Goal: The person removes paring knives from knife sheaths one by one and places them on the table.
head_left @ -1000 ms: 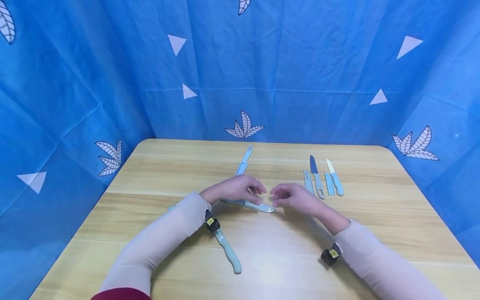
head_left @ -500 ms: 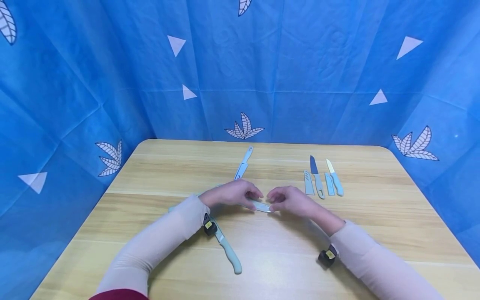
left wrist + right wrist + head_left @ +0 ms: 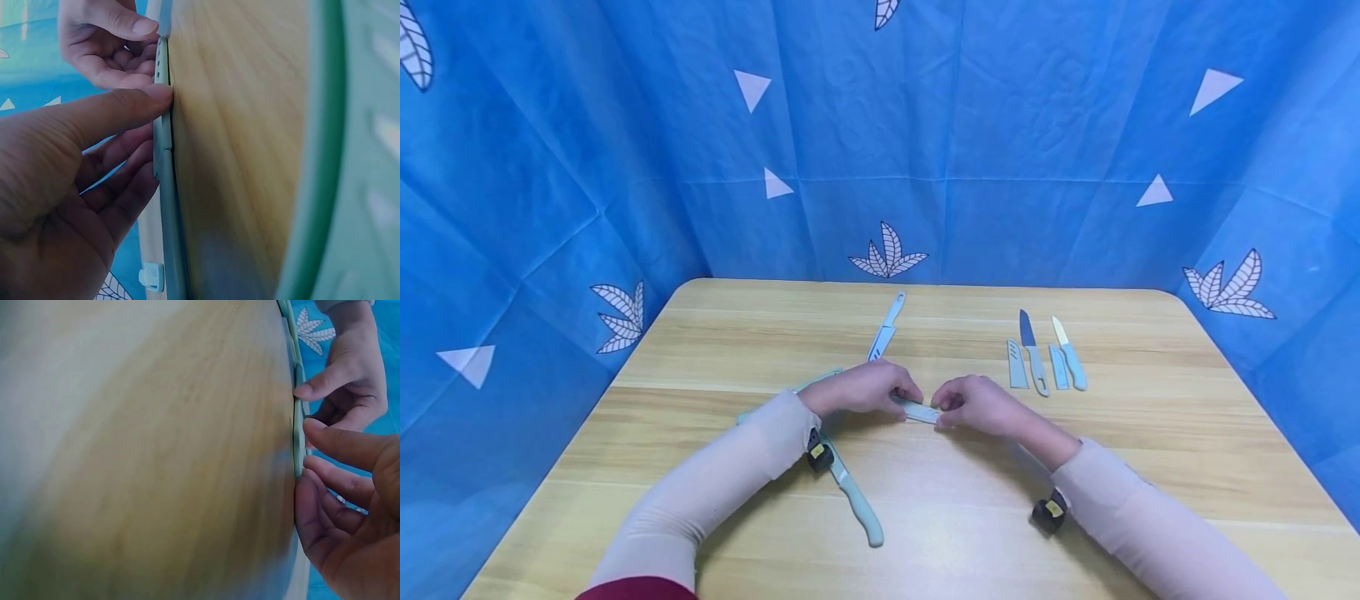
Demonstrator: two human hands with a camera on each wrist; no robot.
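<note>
A slim light green knife in a sheath [image 3: 917, 410] lies flat near the table's middle. My left hand [image 3: 867, 387] pinches it between thumb and fingers. In the left wrist view the thumb presses the edge of the green piece [image 3: 161, 128], just above a joint in it. At the right end my right hand [image 3: 983, 404] holds the tip between thumb and fingers. Seen from the right wrist, both hands [image 3: 359, 506] grip the same narrow strip [image 3: 299, 447] close together. Part of its left side is hidden behind my left hand.
Nearer me lies a green-handled knife [image 3: 861, 508], partly under my left wrist. Other green pieces [image 3: 820, 379] show beside that forearm. A sheathed knife [image 3: 886, 329] lies behind. At right are a dark-bladed knife [image 3: 1036, 358], a pale-bladed knife [image 3: 1072, 362] and two sheaths [image 3: 1017, 367].
A second ago both hands hovered around the knife with their fingertips partly off it. They have come down onto it and now grip it, the right hand having shifted slightly left.
</note>
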